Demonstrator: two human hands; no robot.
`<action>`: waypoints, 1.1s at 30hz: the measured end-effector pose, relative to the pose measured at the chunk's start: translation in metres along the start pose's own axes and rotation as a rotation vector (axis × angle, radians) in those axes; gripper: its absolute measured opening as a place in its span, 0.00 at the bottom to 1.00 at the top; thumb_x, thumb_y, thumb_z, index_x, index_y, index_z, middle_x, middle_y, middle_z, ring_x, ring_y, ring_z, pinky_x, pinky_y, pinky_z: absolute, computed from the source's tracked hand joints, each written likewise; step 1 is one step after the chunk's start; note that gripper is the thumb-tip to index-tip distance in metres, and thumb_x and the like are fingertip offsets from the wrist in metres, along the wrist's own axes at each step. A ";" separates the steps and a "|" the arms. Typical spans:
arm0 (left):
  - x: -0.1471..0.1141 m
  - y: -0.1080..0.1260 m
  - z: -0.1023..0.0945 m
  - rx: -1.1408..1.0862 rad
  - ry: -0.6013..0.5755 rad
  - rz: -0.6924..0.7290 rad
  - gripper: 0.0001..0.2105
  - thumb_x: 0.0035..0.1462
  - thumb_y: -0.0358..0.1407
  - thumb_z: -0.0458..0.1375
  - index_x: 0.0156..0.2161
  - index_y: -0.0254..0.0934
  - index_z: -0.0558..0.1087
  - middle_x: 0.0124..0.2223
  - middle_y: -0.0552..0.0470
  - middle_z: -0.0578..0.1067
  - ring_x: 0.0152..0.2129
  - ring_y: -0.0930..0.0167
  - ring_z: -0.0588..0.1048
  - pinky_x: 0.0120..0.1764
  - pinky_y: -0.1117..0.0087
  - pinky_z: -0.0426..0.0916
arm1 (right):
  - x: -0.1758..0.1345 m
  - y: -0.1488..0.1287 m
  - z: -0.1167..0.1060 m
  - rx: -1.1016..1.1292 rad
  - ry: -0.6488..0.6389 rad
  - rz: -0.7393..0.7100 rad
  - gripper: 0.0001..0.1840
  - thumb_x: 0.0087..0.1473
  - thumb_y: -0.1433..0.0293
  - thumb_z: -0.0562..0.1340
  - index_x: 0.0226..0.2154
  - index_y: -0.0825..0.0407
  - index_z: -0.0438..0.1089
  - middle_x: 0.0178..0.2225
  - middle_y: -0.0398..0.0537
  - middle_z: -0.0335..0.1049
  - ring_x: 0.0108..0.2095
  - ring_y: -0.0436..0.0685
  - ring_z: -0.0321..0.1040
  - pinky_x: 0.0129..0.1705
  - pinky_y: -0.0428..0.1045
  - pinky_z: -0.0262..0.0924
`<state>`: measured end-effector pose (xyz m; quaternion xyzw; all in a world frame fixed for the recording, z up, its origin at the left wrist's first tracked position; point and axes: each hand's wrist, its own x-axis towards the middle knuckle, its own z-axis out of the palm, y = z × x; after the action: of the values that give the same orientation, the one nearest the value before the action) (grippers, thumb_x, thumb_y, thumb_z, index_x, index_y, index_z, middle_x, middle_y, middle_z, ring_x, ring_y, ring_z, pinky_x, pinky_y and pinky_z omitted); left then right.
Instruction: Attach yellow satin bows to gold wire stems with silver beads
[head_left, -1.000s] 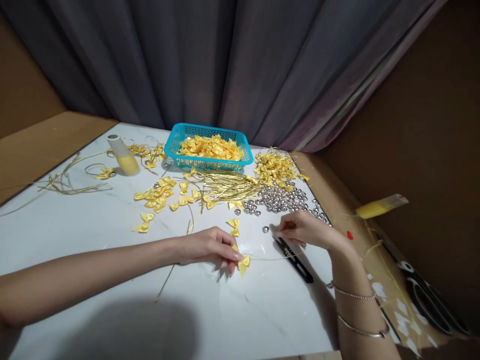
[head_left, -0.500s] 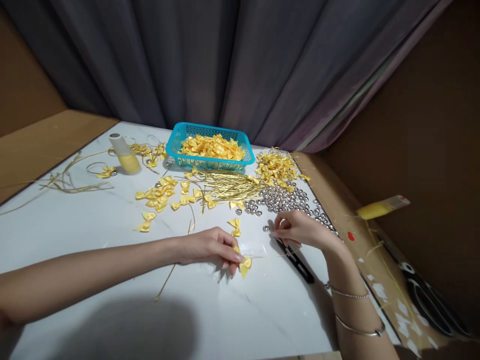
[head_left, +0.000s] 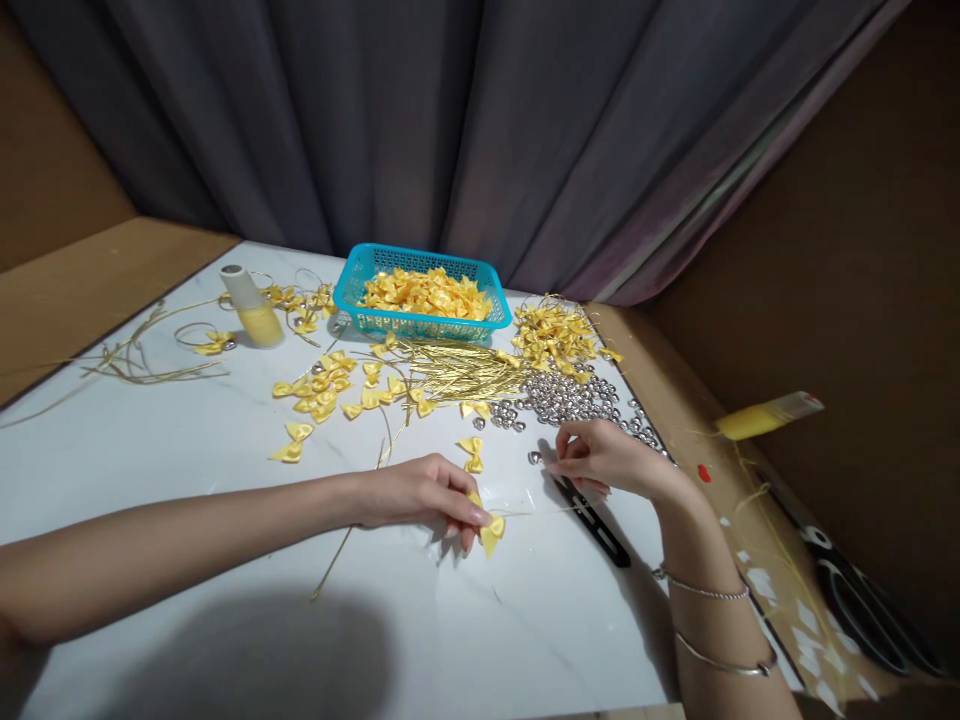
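Note:
My left hand [head_left: 427, 500] is closed, pinching a yellow ribbon bow [head_left: 492, 535] just above the white tabletop. A thin thread [head_left: 540, 513] runs from that bow rightward, beneath my right hand [head_left: 592, 457]. The right fingers are pinched together, and whatever they hold is too small to make out. Just left of those fingertips is a small silver bead [head_left: 535, 457]. Under the right hand lies a long black slotted tool [head_left: 604, 535], its far end partly covered. Another yellow bow [head_left: 473, 455] rests between the hands, farther back.
A blue basket [head_left: 424, 325] of yellow bows stands at the back. Gold wires [head_left: 461, 370], silver beads [head_left: 570, 397] and looped bows [head_left: 553, 335] lie in piles. A bottle [head_left: 259, 315] stands left; scissors [head_left: 847, 600] and a yellow thread cone [head_left: 769, 414] are at right.
My right hand has shifted very slightly to the right. The left hand keeps its pinch on the bow, nearly unmoved.

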<state>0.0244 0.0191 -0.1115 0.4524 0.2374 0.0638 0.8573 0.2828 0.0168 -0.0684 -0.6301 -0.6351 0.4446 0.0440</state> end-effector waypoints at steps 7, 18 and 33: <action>0.000 -0.001 -0.001 0.008 -0.007 0.000 0.10 0.45 0.38 0.66 0.23 0.32 0.72 0.20 0.53 0.75 0.16 0.78 0.66 0.24 0.75 0.58 | -0.002 0.000 -0.002 -0.004 0.005 -0.005 0.09 0.44 0.67 0.61 0.22 0.51 0.58 0.11 0.36 0.62 0.11 0.45 0.53 0.17 0.42 0.45; 0.000 -0.001 -0.001 0.003 -0.009 0.004 0.09 0.45 0.37 0.65 0.22 0.33 0.72 0.20 0.54 0.75 0.17 0.78 0.67 0.24 0.76 0.58 | 0.000 -0.001 0.001 0.009 -0.009 -0.004 0.09 0.44 0.67 0.61 0.22 0.51 0.58 0.11 0.36 0.62 0.11 0.46 0.54 0.17 0.43 0.45; -0.001 0.001 0.001 -0.008 -0.004 -0.001 0.10 0.45 0.37 0.66 0.22 0.32 0.72 0.20 0.53 0.75 0.17 0.79 0.67 0.24 0.77 0.57 | 0.005 0.000 0.007 0.031 -0.005 -0.045 0.12 0.46 0.64 0.62 0.24 0.51 0.58 0.13 0.37 0.63 0.12 0.45 0.54 0.16 0.43 0.48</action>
<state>0.0244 0.0185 -0.1097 0.4490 0.2357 0.0637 0.8595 0.2773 0.0172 -0.0750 -0.6137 -0.6425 0.4547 0.0621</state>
